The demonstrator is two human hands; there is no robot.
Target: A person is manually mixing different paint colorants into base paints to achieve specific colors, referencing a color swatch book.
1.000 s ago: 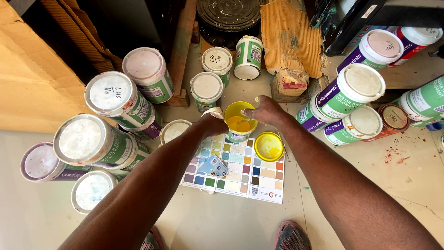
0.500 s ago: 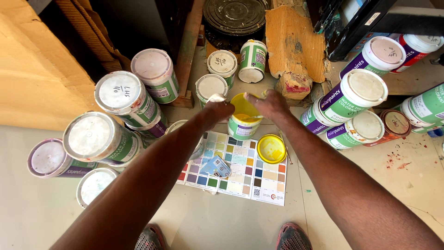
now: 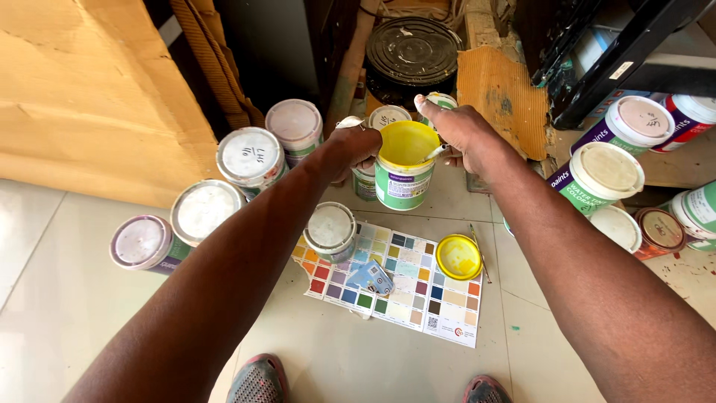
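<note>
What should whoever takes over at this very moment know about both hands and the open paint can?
Left hand grips the rim of the open can of yellow paint, held up off the floor. Right hand holds a stick dipped into the paint. The can's yellow lid lies off, on the colour chart on the floor; a thin brush lies beside it. Lid is off; closed cans stand around.

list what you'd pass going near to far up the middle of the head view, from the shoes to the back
Shoes → colour swatch chart → yellow lid lying on the chart → open can of yellow paint, left hand and right hand on either side of it → large black lidded drum.
</note>
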